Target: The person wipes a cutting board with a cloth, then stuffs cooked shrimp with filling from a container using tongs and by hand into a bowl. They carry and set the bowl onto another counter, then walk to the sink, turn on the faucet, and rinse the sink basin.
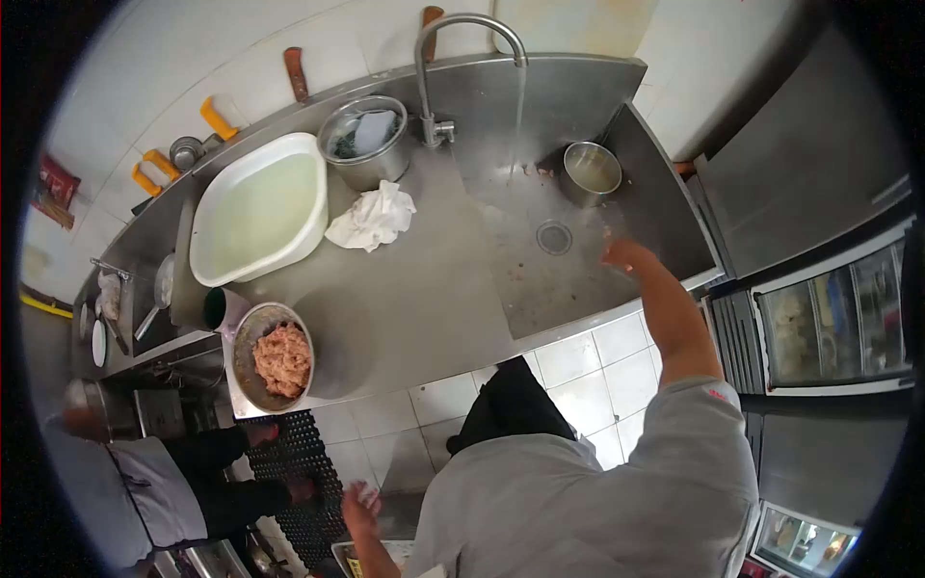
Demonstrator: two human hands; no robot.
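My right hand (626, 255) reaches over the steel sink (528, 275), near the drain (554, 237); its fingers are small and blurred. Beyond it, a round metal pot (592, 170) stands tilted in the sink corner. Water runs from the curved faucet (472, 19) onto the sink floor. Low beside my body, away from the counter, is my left hand (361, 506). Something pale shows at its fingers, but I cannot make out whether it is held. A metal bowl (240, 364) of pinkish minced meat (283, 360) sits at the counter's front left.
On the counter are a white basin (313, 217) of cloudy water, a crumpled white cloth (372, 218), a metal pot (371, 173) with things inside and a cup (225, 310). Knives with orange handles (219, 118) line the wall. Another person (145, 486) stands at left; a glass-door fridge (833, 313) is right.
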